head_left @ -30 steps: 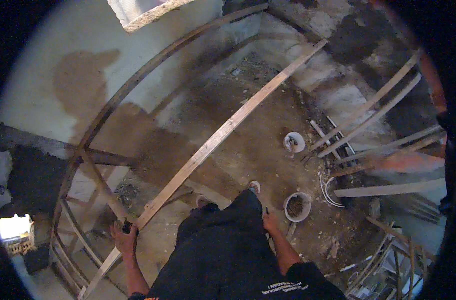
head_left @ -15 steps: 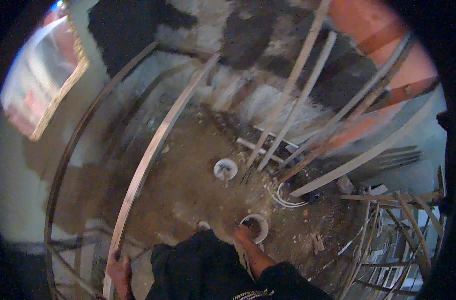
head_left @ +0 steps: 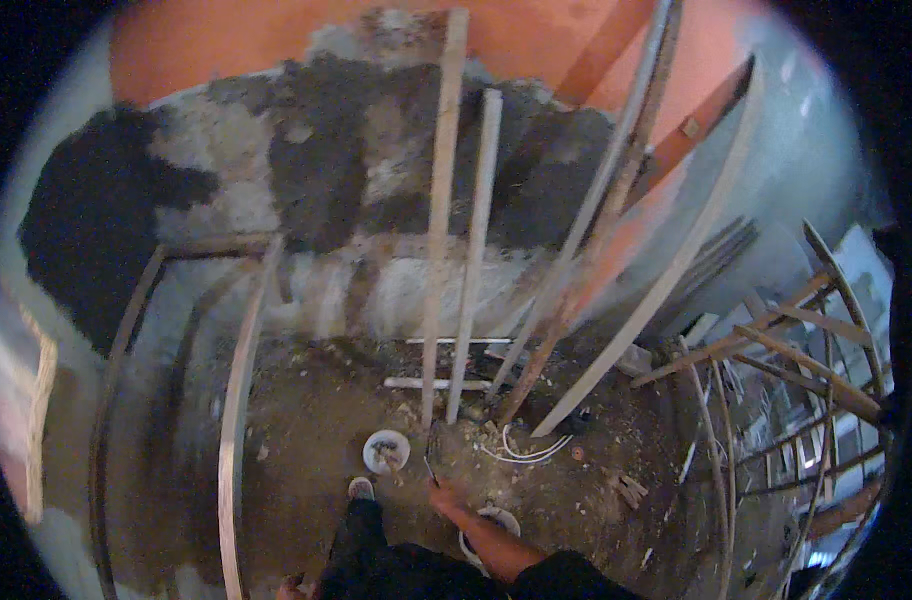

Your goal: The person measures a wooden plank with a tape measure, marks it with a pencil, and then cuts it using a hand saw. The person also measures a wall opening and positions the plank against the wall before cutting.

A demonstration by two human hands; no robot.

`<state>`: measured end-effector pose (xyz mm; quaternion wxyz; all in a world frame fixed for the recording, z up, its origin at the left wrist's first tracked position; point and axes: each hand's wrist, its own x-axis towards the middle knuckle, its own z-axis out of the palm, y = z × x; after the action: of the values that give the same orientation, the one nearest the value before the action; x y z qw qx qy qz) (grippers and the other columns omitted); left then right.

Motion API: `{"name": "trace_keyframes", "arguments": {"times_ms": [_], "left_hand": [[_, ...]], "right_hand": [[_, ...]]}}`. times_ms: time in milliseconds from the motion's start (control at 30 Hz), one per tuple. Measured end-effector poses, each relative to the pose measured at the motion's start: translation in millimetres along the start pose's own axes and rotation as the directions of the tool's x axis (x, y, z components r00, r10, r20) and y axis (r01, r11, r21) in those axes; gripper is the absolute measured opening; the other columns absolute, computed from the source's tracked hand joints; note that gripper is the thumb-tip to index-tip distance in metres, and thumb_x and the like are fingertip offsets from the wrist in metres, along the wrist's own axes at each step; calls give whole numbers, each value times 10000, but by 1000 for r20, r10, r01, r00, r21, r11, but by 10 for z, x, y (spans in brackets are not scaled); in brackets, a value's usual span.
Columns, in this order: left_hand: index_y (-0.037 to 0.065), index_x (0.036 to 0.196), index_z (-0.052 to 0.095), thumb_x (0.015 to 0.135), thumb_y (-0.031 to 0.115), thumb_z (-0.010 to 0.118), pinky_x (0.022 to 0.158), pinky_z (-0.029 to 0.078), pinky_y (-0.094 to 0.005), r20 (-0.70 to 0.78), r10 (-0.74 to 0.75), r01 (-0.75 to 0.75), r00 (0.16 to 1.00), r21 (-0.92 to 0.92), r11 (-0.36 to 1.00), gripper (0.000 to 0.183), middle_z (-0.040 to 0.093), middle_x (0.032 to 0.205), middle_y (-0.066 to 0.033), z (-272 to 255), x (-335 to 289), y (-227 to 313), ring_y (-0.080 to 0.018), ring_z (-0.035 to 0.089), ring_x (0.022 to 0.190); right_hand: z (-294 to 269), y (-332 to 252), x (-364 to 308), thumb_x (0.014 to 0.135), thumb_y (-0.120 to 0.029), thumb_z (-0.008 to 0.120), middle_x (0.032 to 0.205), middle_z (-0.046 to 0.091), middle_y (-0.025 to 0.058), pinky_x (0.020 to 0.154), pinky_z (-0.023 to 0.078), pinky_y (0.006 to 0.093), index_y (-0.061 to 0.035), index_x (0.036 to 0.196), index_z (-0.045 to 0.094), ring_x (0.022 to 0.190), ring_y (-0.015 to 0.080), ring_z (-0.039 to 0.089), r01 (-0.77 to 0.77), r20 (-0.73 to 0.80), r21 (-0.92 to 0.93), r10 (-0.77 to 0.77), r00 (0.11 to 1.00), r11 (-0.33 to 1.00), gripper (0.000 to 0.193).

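In front of me my right hand (head_left: 443,498) is closed on a trowel (head_left: 431,462), a thin dark tool pointing away from me, low over the dirt floor. My right forearm crosses over a white bucket (head_left: 509,519), hiding part of it and its contents. My left hand (head_left: 294,588) shows only in part at the lower edge, beside my leg and apart from the wooden frame (head_left: 233,440); its fingers are too unclear to read. Ahead of my foot stands another white bucket (head_left: 386,453) with some lumpy stuff inside.
Several long wooden boards (head_left: 438,220) lean on the patchy plastered wall (head_left: 316,170). A white cable coil (head_left: 521,457) and rubble lie at their feet. A rack of wooden poles (head_left: 776,345) stands at right, and a straw-edged panel (head_left: 38,430) at far left.
My view has swung right and up toward the wall. My left hand has come off the wooden frame. My right hand has left the near bucket and moved forward with the trowel.
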<state>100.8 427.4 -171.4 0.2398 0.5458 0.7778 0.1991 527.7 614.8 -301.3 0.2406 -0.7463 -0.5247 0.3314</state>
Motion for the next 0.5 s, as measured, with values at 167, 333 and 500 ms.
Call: {"name": "trace_keyframes", "arguments": {"times_ms": [167,333,500], "left_hand": [[54,1132,710,746,333,819,734,541,-422,59,138,-133,989,-78,988,488,722,980,-181,-76,1343,599,-326,691,831],[43,1097,718,764,293,792,834,545,-443,261,163,-177,951,32,984,423,727,994,-206,-361,2617,1284,-411,694,941],[32,1104,711,786,221,768,789,546,-450,65,279,-269,958,-136,954,374,730,999,-198,-336,3475,1932,-397,701,910]], "right_hand": [[-464,308,460,889,-371,667,826,696,185,706,526,500,-65,1022,682,782,376,683,-177,-85,-27,175,981,984,334],[-1785,147,918,872,-367,702,778,700,147,619,515,499,-89,964,691,687,323,673,-99,-440,-184,8,898,978,293],[-3437,-354,1811,805,-348,831,717,665,59,562,501,372,-22,813,653,625,163,621,-274,-634,370,457,624,888,371]]}}
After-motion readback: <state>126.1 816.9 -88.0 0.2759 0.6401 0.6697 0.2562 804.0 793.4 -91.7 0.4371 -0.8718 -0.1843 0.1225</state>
